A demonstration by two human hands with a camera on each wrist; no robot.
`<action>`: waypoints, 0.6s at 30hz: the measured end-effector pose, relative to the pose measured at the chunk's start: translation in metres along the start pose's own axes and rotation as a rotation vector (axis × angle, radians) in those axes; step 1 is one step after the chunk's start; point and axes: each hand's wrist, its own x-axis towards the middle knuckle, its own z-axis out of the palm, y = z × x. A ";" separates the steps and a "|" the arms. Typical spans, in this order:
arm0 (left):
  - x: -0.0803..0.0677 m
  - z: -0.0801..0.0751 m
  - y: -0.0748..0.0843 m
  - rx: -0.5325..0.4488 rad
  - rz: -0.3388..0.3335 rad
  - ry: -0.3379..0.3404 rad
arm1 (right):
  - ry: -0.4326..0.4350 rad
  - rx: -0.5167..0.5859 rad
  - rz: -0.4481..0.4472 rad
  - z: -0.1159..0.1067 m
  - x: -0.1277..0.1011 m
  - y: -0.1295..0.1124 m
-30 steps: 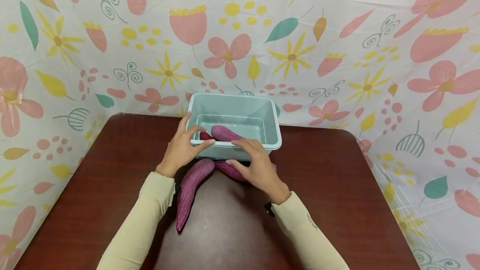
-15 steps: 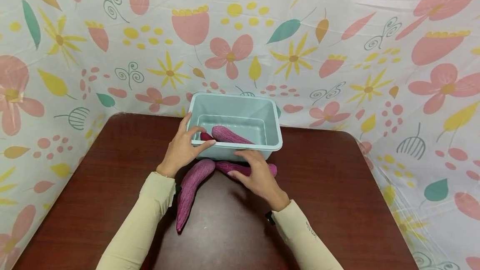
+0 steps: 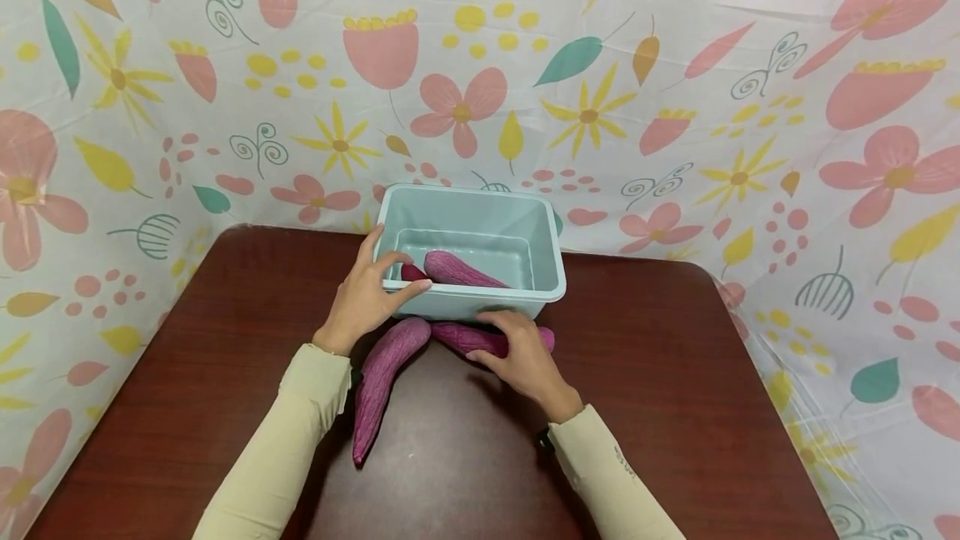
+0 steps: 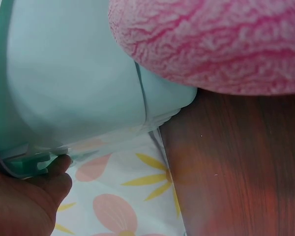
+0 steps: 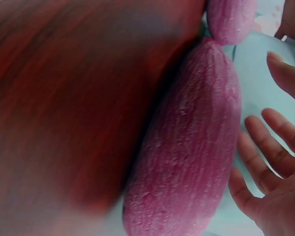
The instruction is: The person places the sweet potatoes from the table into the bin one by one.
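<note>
Brown table (image 3: pixel 660 407): pale bin (image 3: pixel 546 247) holds two purple sweet potatoes (image 3: pixel 459 271).

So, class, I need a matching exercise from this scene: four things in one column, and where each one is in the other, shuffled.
1. left hand
2. right hand
3. long purple sweet potato
4. pale green tub

a. at the table's far edge
b. gripping the tub's near-left corner
c. lying on the table beside the left forearm
d. over the sweet potato against the tub's front

Pairs: 1-b, 2-d, 3-c, 4-a
</note>
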 end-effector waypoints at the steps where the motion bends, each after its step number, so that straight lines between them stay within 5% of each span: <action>1: 0.000 0.000 0.000 -0.003 -0.001 -0.001 | -0.004 -0.006 0.009 0.000 0.000 0.001; 18: 0.002 0.002 -0.002 -0.016 0.011 0.014 | -0.099 -0.114 0.140 0.009 -0.009 0.009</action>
